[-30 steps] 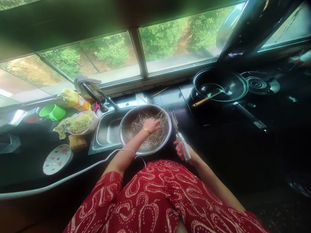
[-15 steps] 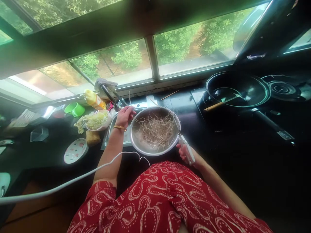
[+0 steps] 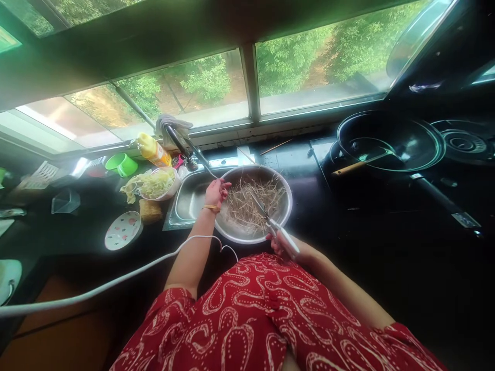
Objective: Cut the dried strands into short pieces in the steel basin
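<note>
Two hands are occupied at the round steel bowl (image 3: 284,214) of dry straw-coloured stems (image 3: 247,203): the left hand (image 3: 216,191) is pinched on a single long thin stem (image 3: 204,165) at the bowl's nine o'clock rim. The white-handled scissors (image 3: 273,224) are gripped by the right hand (image 3: 288,247) at five o'clock. Their blades are aimed toward eleven o'clock, so the held stem lies beyond the tips, nearer the left hand.

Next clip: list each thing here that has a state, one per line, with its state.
Scissors: held in right hand, blades over the steel bowl.
Dried stalks: in the bowl; left hand pinches one.
Wok: on stove, spatula inside.
Faucet: no water visible.
</note>
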Demonstrator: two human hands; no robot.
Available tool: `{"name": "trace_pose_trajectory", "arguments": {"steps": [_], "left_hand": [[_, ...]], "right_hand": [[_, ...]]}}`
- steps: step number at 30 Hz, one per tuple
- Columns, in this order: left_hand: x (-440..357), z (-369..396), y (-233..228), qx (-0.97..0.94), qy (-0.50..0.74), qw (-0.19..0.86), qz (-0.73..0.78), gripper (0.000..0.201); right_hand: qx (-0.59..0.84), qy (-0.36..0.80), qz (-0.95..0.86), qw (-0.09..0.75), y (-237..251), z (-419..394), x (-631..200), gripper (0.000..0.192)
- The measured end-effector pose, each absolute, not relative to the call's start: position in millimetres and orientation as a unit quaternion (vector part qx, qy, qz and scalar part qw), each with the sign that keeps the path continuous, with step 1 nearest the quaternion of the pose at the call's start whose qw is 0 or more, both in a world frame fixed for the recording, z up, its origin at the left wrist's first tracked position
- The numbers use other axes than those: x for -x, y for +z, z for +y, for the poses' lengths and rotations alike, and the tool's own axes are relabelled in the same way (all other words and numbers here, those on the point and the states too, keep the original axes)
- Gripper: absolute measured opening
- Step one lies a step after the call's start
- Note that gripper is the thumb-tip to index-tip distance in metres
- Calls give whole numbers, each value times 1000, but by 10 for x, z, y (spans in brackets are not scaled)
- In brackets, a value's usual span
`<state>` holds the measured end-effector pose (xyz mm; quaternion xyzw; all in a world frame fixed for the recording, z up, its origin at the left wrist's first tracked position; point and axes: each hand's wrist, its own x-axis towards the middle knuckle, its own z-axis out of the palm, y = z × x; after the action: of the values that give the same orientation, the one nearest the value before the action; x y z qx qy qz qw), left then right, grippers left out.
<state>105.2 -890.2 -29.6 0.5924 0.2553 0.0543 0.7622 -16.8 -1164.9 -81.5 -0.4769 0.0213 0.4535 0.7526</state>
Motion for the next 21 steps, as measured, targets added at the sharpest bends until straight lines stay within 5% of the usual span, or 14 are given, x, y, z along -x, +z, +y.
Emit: {"name": "trace_pose_trajectory", "arguments": {"steps": [5,21], "left_hand": [[-1051,-8848,-463,-586,-75,744,313,11],[-1071,-8931,-399,-519,4,826,220,14]], "right_hand": [[483,455,54,746,-798,-11646,196,76],[457,537,31,708,-978,-11482,60,62]]}}
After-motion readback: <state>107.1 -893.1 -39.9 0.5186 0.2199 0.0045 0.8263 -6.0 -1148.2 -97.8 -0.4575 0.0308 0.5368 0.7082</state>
